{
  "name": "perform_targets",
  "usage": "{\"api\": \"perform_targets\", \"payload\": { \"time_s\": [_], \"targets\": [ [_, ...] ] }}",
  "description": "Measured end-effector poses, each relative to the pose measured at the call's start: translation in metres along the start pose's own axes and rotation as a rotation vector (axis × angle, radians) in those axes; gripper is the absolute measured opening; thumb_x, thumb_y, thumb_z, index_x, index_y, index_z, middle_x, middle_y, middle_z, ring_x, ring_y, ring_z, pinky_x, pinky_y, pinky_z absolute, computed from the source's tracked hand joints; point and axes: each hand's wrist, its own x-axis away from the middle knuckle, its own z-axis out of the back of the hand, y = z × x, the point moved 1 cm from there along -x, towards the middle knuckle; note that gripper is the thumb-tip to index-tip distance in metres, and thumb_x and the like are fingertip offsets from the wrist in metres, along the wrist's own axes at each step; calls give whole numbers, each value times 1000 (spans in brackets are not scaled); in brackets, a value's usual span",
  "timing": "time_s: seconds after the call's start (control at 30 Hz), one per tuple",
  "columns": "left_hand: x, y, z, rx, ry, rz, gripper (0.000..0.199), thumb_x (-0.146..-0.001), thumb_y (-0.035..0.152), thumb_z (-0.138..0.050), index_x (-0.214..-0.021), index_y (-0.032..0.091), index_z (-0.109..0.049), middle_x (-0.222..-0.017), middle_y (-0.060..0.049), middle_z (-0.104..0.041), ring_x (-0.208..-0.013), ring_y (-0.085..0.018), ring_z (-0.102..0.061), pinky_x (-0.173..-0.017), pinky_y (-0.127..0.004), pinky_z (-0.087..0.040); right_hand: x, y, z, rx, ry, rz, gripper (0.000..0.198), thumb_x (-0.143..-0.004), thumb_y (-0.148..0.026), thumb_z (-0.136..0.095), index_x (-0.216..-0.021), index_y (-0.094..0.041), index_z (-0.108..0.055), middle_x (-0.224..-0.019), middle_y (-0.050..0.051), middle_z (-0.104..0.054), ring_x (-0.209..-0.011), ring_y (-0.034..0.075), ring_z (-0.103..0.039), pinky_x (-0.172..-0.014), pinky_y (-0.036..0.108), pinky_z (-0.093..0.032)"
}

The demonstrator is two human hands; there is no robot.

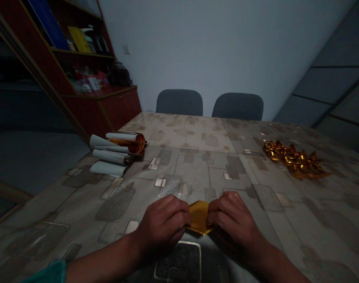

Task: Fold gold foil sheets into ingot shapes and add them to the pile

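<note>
Between my two hands is a folded piece of gold foil paper (pixel 199 217), its shiny face turned up towards me. My left hand (pixel 166 220) pinches its left edge, with the fingers curled in. On the opposite edge, my right hand (pixel 232 218) grips the paper in the same way. Both hands are just above the near part of the table, and the fingers cover the paper's two ends. The thumbs are mostly hidden.
A patterned tablecloth covers the table (pixel 194 157). Curled sheets of gold-and-white paper (pixel 116 155) lie at the left. Several shiny folded gold pieces (pixel 294 159) are grouped at the right. Two grey chairs (pixel 179 102) stand behind the far edge, and a wooden cabinet (pixel 117 108) is at the back left.
</note>
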Motion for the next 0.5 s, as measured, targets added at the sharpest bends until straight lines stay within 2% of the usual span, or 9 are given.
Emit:
{"api": "perform_targets", "payload": {
  "time_s": [0.27, 0.4, 0.5],
  "targets": [
    [1, -1, 1, 162, -50, 104, 20, -84, 0, -50, -88, 18, -56, -77, -4, -63, -69, -15, -57, -64, -24, -46, -1, 0, 2, -19, -26, -12, 21, -100, -15, -47, -83, -17, -59, -76, 4, -62, -71, 18, -46, -69, 34, -31],
    [7, -1, -4, 287, -79, 254, 20, -82, -1, -50, -87, 19, -54, -78, -3, -61, -71, -14, -57, -66, -24, -45, -3, 0, 4, -51, -54, -57, 15, -99, -16, -49, -87, -17, -60, -78, 4, -62, -72, 18, -47, -69, 34, -32],
    [7, 0, -6, 332, -140, 415, 16, -82, 3, -53, -84, 19, -55, -74, 0, -56, -64, -12, -53, -60, -22, -41, -4, 2, 4, -111, -76, -136, 9, -96, -14, -54, -90, -17, -61, -78, 3, -62, -73, 18, -50, -70, 33, -34]
  ]
}}
